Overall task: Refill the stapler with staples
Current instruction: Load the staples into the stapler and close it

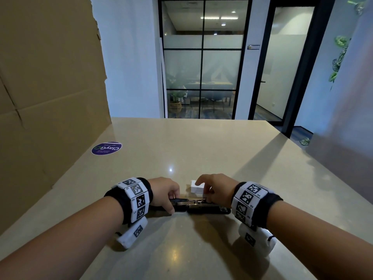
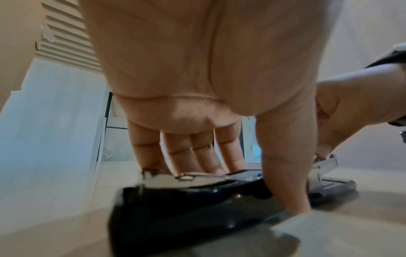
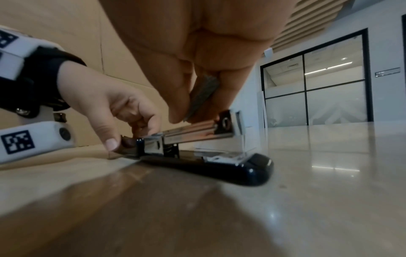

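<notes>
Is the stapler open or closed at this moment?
Open. The stapler lies flat on the table, its metal staple channel exposed, while the right hand pinches a staple strip just above it.

Black stapler [image 1: 203, 207] with a shiny silver metal channel [image 3: 193, 129] — grey strip of staples [image 3: 203, 94] above it. White small box [image 1: 197, 186] just behind. Beige glossy table [image 1: 201, 142], brown cardboard [image 1: 50, 81] far left, purple round sticker [image 1: 106, 148] — wristbands [image 1: 135, 197] black with white black-patterned tags.
</notes>
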